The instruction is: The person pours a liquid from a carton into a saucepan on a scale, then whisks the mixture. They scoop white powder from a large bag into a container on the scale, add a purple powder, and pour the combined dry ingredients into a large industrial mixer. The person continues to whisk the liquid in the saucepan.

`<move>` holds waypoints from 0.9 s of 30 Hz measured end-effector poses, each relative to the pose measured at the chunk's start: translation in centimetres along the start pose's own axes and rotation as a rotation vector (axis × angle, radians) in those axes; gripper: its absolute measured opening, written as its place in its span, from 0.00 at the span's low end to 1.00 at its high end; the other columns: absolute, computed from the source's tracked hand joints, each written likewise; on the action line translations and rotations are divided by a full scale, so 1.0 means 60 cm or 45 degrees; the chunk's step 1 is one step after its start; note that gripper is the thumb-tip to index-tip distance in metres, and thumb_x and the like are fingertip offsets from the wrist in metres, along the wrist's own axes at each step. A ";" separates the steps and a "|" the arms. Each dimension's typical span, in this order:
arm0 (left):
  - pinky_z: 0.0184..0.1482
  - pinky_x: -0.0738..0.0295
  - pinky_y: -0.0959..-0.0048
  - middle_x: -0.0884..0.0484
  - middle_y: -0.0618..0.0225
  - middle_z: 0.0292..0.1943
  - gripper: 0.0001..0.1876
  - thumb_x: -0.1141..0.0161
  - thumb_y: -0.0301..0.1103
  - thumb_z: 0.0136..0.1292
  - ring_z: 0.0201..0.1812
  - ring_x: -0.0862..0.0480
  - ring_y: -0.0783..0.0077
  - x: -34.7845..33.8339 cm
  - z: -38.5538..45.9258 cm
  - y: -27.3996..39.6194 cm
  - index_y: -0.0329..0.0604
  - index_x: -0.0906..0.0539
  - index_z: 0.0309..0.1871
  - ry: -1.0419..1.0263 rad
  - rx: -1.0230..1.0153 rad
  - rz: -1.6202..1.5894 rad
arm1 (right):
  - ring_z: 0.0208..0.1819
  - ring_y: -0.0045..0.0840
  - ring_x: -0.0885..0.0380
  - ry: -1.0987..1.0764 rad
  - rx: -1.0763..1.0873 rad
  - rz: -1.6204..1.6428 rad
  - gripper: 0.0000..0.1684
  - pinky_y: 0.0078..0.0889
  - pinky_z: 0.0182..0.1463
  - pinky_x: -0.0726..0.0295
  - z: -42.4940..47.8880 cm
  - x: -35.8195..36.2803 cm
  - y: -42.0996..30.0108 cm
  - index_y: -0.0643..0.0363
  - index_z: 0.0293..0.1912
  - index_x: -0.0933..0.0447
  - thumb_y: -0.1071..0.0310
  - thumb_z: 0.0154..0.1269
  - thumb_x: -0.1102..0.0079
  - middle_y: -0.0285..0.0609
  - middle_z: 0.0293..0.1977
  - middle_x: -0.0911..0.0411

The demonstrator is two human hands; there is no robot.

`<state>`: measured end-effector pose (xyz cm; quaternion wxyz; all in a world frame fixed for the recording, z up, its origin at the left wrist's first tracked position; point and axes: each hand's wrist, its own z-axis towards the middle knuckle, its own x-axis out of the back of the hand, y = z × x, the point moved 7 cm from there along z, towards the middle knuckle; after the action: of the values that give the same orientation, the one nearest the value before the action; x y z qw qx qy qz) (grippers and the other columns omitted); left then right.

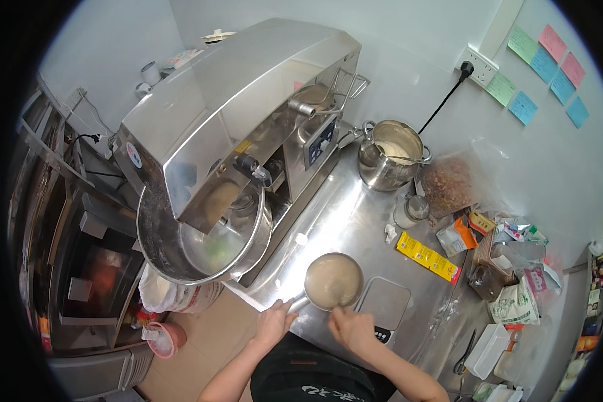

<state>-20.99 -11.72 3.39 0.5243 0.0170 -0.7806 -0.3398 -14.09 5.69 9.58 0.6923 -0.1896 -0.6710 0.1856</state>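
A small saucepan of pale beige liquid stands on the steel worktop in front of me. My left hand grips its metal handle. At the pan's near rim, the fingers of my right hand are closed around a slim utensil that dips into the liquid. Most of that utensil is hidden by the hand and blurred. Just right of the pan lies a flat digital kitchen scale, its buttons partly behind my right wrist.
Left stands a large steel mixer with its bowl. Behind the pan are a steel pot with pale contents and a glass jar. Yellow sachets, assorted food bags, scissors and a white tray lie right.
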 end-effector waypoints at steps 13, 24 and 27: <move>0.36 0.22 0.55 0.19 0.54 0.35 0.21 0.37 0.40 0.62 0.34 0.16 0.50 0.004 0.003 0.007 0.42 0.19 0.56 -0.012 -0.021 -0.019 | 0.29 0.32 0.18 0.496 -0.601 0.790 0.06 0.28 0.32 0.22 -0.023 0.010 0.139 0.63 0.39 0.18 0.73 0.62 0.38 0.48 0.30 0.19; 0.41 0.22 0.55 0.16 0.49 0.36 0.21 0.34 0.42 0.59 0.38 0.16 0.47 -0.016 0.010 -0.021 0.44 0.17 0.54 -0.107 0.062 -0.153 | 0.25 0.34 0.20 0.326 -0.255 0.338 0.03 0.33 0.28 0.22 -0.039 0.054 0.089 0.61 0.34 0.19 0.72 0.59 0.38 0.46 0.25 0.22; 0.44 0.21 0.56 0.16 0.46 0.37 0.20 0.32 0.41 0.58 0.40 0.16 0.46 -0.020 0.019 -0.023 0.43 0.16 0.52 -0.132 0.079 -0.234 | 0.24 0.34 0.20 0.142 -0.011 0.273 0.03 0.37 0.27 0.21 -0.024 0.031 0.036 0.57 0.35 0.20 0.70 0.60 0.38 0.44 0.27 0.23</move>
<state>-21.82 -11.75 1.38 0.4490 0.0873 -0.8120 -0.3626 -12.63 8.47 10.06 0.7040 -0.2733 -0.6081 0.2448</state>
